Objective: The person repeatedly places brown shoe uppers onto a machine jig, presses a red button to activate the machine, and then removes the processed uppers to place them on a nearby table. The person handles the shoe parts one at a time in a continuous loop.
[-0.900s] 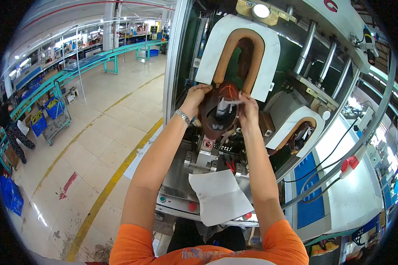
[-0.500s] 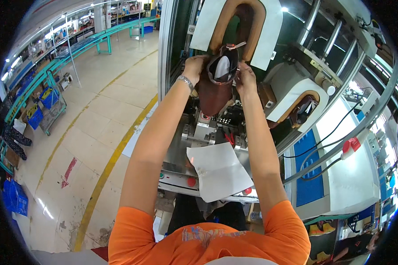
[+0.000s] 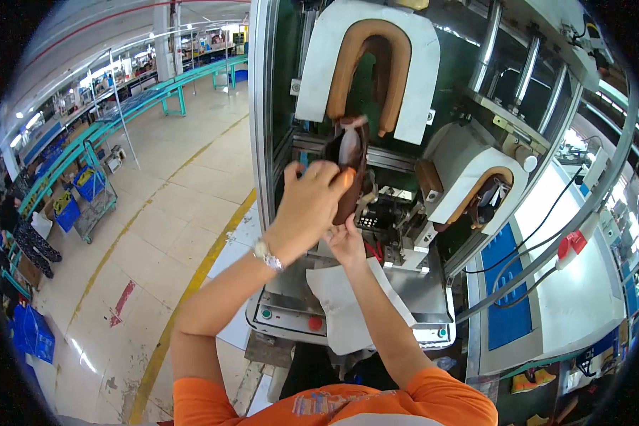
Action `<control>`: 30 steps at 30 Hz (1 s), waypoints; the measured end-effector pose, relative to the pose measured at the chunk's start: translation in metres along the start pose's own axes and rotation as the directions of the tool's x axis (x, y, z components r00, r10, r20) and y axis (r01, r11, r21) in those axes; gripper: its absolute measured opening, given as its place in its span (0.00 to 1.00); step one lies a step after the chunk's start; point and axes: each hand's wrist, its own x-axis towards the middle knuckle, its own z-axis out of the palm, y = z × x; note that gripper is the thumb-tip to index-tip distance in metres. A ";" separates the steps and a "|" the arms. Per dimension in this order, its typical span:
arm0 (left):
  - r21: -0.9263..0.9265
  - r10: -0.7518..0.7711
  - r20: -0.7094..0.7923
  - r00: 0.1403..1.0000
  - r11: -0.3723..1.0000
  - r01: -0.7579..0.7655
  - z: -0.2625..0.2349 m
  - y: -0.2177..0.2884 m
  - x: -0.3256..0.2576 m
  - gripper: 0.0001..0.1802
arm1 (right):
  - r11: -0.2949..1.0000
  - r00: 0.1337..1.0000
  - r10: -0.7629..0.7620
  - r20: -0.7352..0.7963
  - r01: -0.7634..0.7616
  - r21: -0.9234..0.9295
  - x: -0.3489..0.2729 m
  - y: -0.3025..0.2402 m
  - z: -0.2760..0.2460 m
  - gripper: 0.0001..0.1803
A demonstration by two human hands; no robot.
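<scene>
A dark brown leather shoe upper (image 3: 353, 153), with a pale filling in its opening, stands tilted in front of the machine's upper U-shaped pad (image 3: 369, 39). My right hand (image 3: 346, 243) grips the lower toe end from below. Beside the upper, on its left, is my left hand (image 3: 307, 209), slightly blurred, with curled fingers. A small orange thing (image 3: 347, 177) shows at its fingertips against the leather; its kind cannot be made out. Below my hands, a white sheet (image 3: 355, 312) lies over the machine's front panel.
A second U-shaped clamp (image 3: 476, 177) at the right holds another dark upper (image 3: 491, 195). Red button (image 3: 314, 324) and green buttons sit along the front edge. A grey hose (image 3: 582, 227) with a red plug (image 3: 570, 245) curves at the right. Blue crates (image 3: 67, 213) stand on a cart at left.
The shoe upper has come down out of the upper pad and turned narrower to view. My left hand has moved down beside it; my right hand has shifted lower and left, under the toe.
</scene>
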 end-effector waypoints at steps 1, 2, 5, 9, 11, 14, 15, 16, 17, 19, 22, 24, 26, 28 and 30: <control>0.004 -0.005 -0.007 1.000 1.000 0.005 0.005 0.005 -0.004 0.21 | 0.999 1.000 -0.029 0.002 0.029 -0.044 0.009 -0.006 -0.007 0.18; 0.007 -0.010 -0.014 1.000 1.000 0.011 0.009 0.010 -0.007 0.22 | 0.995 0.998 -0.058 0.004 0.058 -0.087 0.020 -0.012 -0.015 0.18; -0.029 -0.074 -0.024 0.997 0.997 0.074 0.021 0.020 -0.011 0.25 | 0.987 0.998 -0.062 0.015 0.064 -0.146 0.036 -0.021 -0.021 0.19; 0.017 -0.095 -0.066 0.993 0.995 0.097 0.033 0.020 -0.011 0.23 | 0.977 0.988 -0.086 0.131 0.109 -0.185 0.032 -0.007 0.002 0.21; 0.026 -0.098 -0.070 0.993 0.995 0.100 0.041 0.021 -0.010 0.23 | 0.978 0.983 -0.164 0.083 0.173 -0.116 0.028 0.002 0.014 0.21; -0.002 -0.133 -0.043 0.990 0.991 0.133 0.035 0.025 -0.009 0.23 | 0.983 0.990 -0.140 0.018 0.141 -0.114 0.045 0.001 -0.022 0.19; -0.017 -0.141 -0.042 0.989 0.990 0.141 0.036 0.025 -0.009 0.24 | 0.986 0.993 -0.117 0.028 0.119 -0.119 0.046 -0.008 -0.027 0.18; -0.017 -0.153 -0.037 0.988 0.988 0.153 0.033 0.024 -0.010 0.24 | 0.990 0.996 -0.083 0.044 0.088 -0.115 0.049 -0.011 -0.030 0.18; -0.022 -0.165 -0.026 0.986 0.986 0.164 0.033 0.023 -0.012 0.25 | 0.990 0.998 -0.057 0.011 0.058 -0.128 0.053 -0.011 -0.034 0.16; -0.036 -0.166 -0.023 0.986 0.986 0.165 0.036 0.023 -0.011 0.25 | 0.988 0.998 -0.056 -0.013 0.054 -0.142 0.056 -0.017 -0.041 0.17; -0.035 -0.154 -0.034 0.988 0.988 0.153 0.038 0.018 -0.013 0.24 | 0.987 0.996 -0.068 -0.055 0.059 -0.153 0.056 -0.016 -0.038 0.17; -0.029 -0.138 -0.046 0.989 0.990 0.137 0.039 0.015 -0.014 0.23 | 0.987 0.995 -0.091 -0.035 0.085 -0.140 0.052 -0.014 -0.029 0.17; -0.022 -0.120 -0.056 0.991 0.993 0.119 0.037 0.012 -0.013 0.22 | 0.986 0.996 -0.087 -0.011 0.084 -0.142 0.049 -0.012 -0.023 0.16; -0.034 -0.106 -0.066 0.992 0.994 0.104 0.038 0.014 -0.011 0.21 | 0.984 0.997 -0.072 -0.013 0.069 -0.164 0.052 -0.018 -0.035 0.17; -0.040 -0.100 -0.065 0.993 0.994 0.098 0.040 0.015 -0.010 0.21 | 0.983 0.998 -0.064 0.008 0.065 -0.171 0.056 -0.019 -0.041 0.17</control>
